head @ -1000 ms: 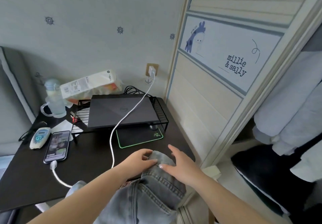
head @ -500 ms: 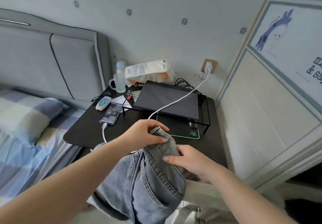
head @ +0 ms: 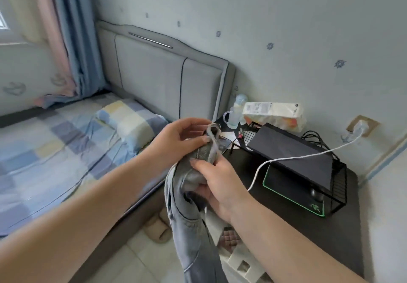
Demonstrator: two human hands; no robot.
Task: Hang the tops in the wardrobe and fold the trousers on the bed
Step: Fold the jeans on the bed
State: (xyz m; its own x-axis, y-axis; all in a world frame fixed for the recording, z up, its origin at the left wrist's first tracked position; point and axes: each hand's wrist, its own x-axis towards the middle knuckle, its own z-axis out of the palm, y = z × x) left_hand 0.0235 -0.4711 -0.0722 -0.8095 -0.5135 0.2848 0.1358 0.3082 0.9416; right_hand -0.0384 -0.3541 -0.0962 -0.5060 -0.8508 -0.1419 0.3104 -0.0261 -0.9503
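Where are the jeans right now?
In the head view the jeans hang centre frame, held by both hands, between the bed and black desk.

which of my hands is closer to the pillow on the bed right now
Left. Your left hand grips the jeans just right of the pillow; your right hand grips them lower and farther right, over the desk's edge.

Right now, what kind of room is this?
A bedroom, most likely: a bed with a blue checked sheet, a grey padded headboard, and a black bedside desk carrying a closed black laptop.
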